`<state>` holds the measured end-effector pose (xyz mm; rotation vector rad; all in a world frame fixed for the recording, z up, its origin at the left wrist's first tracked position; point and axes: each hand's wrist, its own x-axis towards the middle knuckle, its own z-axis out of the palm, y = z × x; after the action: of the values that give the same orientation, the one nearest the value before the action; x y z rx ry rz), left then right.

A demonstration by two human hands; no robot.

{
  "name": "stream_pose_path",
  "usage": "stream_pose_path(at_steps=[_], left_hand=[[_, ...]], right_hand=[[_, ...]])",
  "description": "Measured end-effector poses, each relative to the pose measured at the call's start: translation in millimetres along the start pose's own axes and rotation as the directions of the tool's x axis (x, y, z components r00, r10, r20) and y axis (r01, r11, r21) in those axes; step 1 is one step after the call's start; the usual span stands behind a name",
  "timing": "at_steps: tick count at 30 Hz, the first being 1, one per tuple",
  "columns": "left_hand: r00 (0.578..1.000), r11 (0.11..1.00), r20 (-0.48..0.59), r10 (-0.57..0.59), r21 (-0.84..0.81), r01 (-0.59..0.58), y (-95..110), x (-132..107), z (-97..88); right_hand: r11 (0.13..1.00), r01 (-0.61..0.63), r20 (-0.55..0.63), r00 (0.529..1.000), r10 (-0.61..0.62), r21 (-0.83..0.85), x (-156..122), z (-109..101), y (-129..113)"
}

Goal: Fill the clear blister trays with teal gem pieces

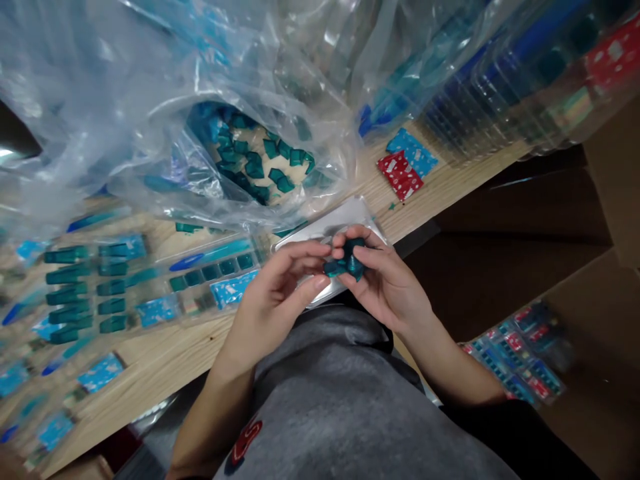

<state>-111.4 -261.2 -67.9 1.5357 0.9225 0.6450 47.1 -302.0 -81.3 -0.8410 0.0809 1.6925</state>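
Observation:
Small translucent teal plastic pieces [354, 259] are bunched in my right hand [387, 283], its thumb and fingers closed around them. One piece [334, 268] sticks out toward the other hand. My left hand [280, 287] is just left of them, with curved fingers and a gap between thumb and index fingertip. Whether its fingertips touch that piece is hard to make out. Beneath both hands lies a clear plastic blister tray [350, 217], partly covered by them. Beyond it, an opened clear plastic bag [320, 193] contains many loose teal pieces [253, 165].
Filled clear trays [187, 307] with teal pieces, blue pens and blue packets are on the wooden table [195, 343] at left. Teal strips [67, 293] lie on them. A red packet [400, 175] and blue packet [414, 152] lie near stacked trays [480, 100]. Packed sets [520, 353] sit lower right.

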Motion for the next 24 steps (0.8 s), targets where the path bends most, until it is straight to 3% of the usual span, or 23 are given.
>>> stream_pose_path(at_steps=[4, 11, 15, 20, 24], left_hand=[[0.997, 0.969, 0.039, -0.073, -0.233, 0.08, 1.2, 5.3, 1.3], [0.995, 0.908, 0.069, -0.072, -0.409, 0.095, -3.2, 3.5, -6.1], [0.998, 0.941, 0.046, -0.036, -0.335, 0.049, -7.0, 2.5, -10.6], [0.999, 0.987, -0.033, 0.013, -0.157, -0.018, -3.6, -0.4, -9.4], [0.998, 0.993, -0.042, 0.038, -0.109, -0.042, -3.1, -2.3, -7.5]], right_hand=[[0.999, 0.022, 0.08, 0.996, -0.025, 0.04, 1.2, 2.4, 0.0], [0.994, 0.103, 0.075, 0.992, -0.105, 0.023, 0.0, 1.1, -6.6], [0.986, 0.085, 0.158, 0.986, -0.062, -0.144, -6.3, 3.5, 1.1], [0.921, 0.073, 0.093, 0.995, -0.041, -0.383, -11.8, 7.4, 4.0], [0.789, 0.187, 0.093, 0.982, -0.165, -0.585, -13.2, 12.8, 0.2]])
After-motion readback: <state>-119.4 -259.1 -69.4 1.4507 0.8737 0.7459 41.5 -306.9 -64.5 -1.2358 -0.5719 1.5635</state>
